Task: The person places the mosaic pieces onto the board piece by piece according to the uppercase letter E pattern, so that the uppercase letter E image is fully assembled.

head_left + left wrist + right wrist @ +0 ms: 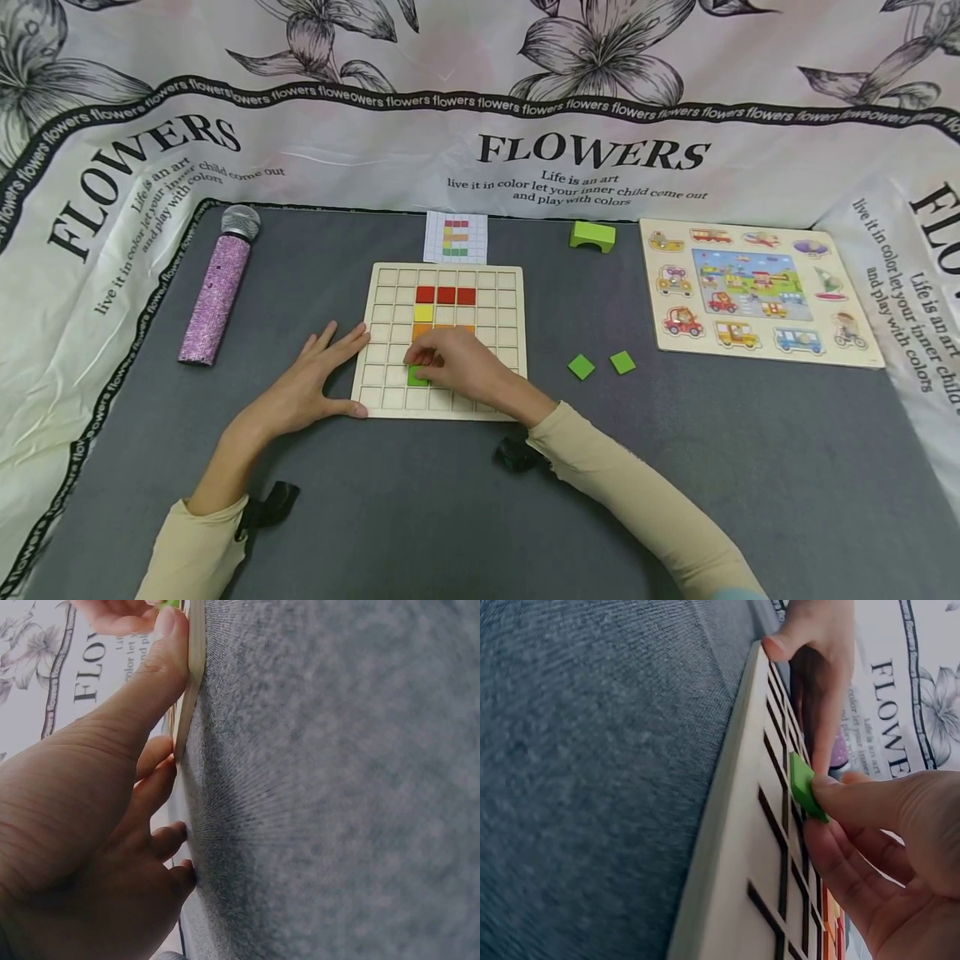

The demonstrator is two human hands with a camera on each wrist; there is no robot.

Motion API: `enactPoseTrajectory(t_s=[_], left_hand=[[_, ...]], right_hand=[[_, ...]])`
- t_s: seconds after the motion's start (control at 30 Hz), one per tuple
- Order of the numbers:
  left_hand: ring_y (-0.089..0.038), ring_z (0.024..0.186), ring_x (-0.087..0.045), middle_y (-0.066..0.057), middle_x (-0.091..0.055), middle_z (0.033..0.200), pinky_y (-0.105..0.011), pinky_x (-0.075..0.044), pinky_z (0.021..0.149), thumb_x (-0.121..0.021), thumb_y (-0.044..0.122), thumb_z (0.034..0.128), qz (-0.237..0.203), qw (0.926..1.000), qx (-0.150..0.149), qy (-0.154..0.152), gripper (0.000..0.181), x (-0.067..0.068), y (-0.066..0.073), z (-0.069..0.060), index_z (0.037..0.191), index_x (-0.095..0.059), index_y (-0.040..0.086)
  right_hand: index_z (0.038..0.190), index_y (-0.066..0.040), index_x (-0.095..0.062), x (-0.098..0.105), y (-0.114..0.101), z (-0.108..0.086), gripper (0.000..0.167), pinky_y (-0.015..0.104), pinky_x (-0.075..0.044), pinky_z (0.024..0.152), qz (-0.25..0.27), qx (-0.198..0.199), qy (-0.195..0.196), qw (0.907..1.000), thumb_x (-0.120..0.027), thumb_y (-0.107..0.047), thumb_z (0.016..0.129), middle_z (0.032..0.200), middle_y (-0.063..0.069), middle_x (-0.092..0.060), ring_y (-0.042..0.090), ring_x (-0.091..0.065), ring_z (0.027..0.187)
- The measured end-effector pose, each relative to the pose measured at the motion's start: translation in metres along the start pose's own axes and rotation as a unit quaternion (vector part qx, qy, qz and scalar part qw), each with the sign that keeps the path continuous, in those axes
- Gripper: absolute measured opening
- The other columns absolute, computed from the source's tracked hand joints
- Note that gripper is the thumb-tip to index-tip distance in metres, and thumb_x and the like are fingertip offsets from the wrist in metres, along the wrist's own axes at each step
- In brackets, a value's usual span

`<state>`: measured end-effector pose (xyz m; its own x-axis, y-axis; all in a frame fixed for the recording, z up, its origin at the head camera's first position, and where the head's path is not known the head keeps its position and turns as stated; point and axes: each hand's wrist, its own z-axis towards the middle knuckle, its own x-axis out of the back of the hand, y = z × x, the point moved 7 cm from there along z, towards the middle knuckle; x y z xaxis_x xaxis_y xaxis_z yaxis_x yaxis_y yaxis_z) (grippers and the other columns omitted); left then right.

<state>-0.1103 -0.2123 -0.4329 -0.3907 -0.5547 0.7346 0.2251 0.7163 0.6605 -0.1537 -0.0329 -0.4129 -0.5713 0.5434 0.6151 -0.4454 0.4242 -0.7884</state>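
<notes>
A wooden grid board (386,337) lies in the middle of the table. My left hand (300,396) rests at its left edge with fingers spread; in the left wrist view the thumb (154,675) touches the board's side. Over the lower part of the grid, my right hand (468,367) pinches a green square tile (804,786) between thumb and fingers, tilted against the board. Red tiles (446,296) form a row near the top, with a yellow tile (423,313) below. Orange tiles (422,331) follow, partly hidden by the right hand.
Two loose green tiles (581,367) lie right of the board. Behind it are a pattern card (456,255) and a green arch block (592,235). A vehicle picture puzzle (765,342) lies at right, a pink glittery microphone (217,296) at left.
</notes>
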Motion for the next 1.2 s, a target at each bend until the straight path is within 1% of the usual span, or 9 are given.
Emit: enactPoseTrajectory(t_s=[0.2,0.4,0.5,0.67,0.8,0.93,1.0,1.1,1.2], left_hand=[[-0.041,0.148,0.001,-0.011,-0.019,0.162,-0.058,0.002,0.118,-0.086,0.037,0.0702,0.000,1.0000,0.000,0.001,0.106,0.000,-0.001,-0.001,0.155,-0.030,0.008],[-0.041,0.148,0.001,-0.011,-0.020,0.162,-0.058,0.002,0.118,-0.086,0.036,0.0700,0.000,1.0000,0.000,0.002,0.105,0.000,-0.001,-0.001,0.155,-0.030,0.008],[-0.042,0.148,0.001,-0.011,-0.020,0.162,-0.058,0.002,0.118,-0.086,0.036,0.0701,0.000,1.0000,0.000,0.001,0.105,0.000,-0.001,-0.002,0.155,-0.030,0.007],[-0.040,0.149,0.002,-0.010,-0.019,0.162,-0.057,0.003,0.118,-0.086,0.035,0.0702,0.000,1.0000,0.006,-0.001,0.106,0.000,-0.002,-0.001,0.155,-0.029,0.008],[-0.040,0.149,0.003,-0.010,-0.019,0.162,-0.056,0.004,0.118,-0.087,0.035,0.0698,-0.002,0.9999,0.011,-0.001,0.107,0.000,-0.003,-0.002,0.155,-0.029,0.008],[-0.039,0.149,0.003,-0.010,-0.019,0.162,-0.056,0.004,0.118,-0.087,0.034,0.0701,-0.002,0.9999,0.014,0.000,0.106,0.001,-0.003,-0.002,0.155,-0.028,0.008],[-0.040,0.149,0.003,-0.010,-0.019,0.162,-0.056,0.004,0.118,-0.086,0.035,0.0705,-0.003,0.9999,0.011,0.001,0.106,0.001,-0.002,-0.002,0.155,-0.029,0.008],[-0.041,0.148,0.002,-0.011,-0.019,0.162,-0.057,0.003,0.118,-0.086,0.036,0.0708,-0.003,1.0000,0.004,0.003,0.105,0.001,0.001,-0.001,0.155,-0.029,0.008],[-0.042,0.148,0.003,-0.011,-0.019,0.162,-0.057,0.003,0.118,-0.086,0.034,0.0710,-0.003,1.0000,0.002,0.003,0.104,0.001,0.002,-0.001,0.155,-0.030,0.008]], right_hand=[[0.100,-0.010,-0.074,-0.005,-0.001,-0.002,0.013,0.019,-0.050,0.076,-0.030,0.008,0.001,0.9995,-0.073,-0.008,0.088,0.093,-0.002,-0.070,0.007,-0.062,0.083],[0.101,-0.010,-0.074,-0.004,-0.001,-0.005,0.012,0.020,-0.050,0.076,-0.031,0.006,0.005,0.9995,-0.072,-0.007,0.089,0.093,-0.002,-0.070,0.006,-0.062,0.083],[0.102,-0.010,-0.073,0.001,-0.003,-0.009,0.012,0.020,-0.050,0.076,-0.033,0.008,0.008,0.9994,-0.070,-0.008,0.091,0.094,-0.002,-0.069,0.007,-0.062,0.084],[0.104,-0.007,-0.073,0.024,0.000,-0.020,0.014,0.023,-0.052,0.079,-0.044,0.003,0.021,0.9988,-0.068,-0.007,0.092,0.099,0.001,-0.071,0.011,-0.063,0.087],[0.105,-0.005,-0.073,0.051,0.014,-0.035,0.015,0.028,-0.054,0.081,-0.038,-0.014,0.037,0.9985,-0.069,-0.005,0.091,0.100,0.004,-0.071,0.014,-0.063,0.088],[0.107,-0.005,-0.073,0.077,0.033,-0.056,0.018,0.032,-0.054,0.082,-0.030,-0.041,0.058,0.9970,-0.070,-0.005,0.090,0.101,0.004,-0.071,0.015,-0.064,0.090],[0.108,-0.005,-0.073,0.089,0.042,-0.068,0.020,0.035,-0.054,0.084,-0.035,-0.057,0.065,0.9956,-0.070,-0.002,0.089,0.104,0.005,-0.071,0.017,-0.065,0.093],[0.109,-0.005,-0.072,0.104,0.057,-0.088,0.024,0.039,-0.054,0.087,-0.054,-0.085,0.064,0.9929,-0.067,0.006,0.088,0.107,0.007,-0.070,0.021,-0.065,0.098],[0.110,-0.005,-0.072,0.116,0.069,-0.107,0.030,0.042,-0.054,0.087,-0.067,-0.103,0.052,0.9911,-0.065,0.012,0.086,0.111,0.010,-0.069,0.026,-0.066,0.101]])
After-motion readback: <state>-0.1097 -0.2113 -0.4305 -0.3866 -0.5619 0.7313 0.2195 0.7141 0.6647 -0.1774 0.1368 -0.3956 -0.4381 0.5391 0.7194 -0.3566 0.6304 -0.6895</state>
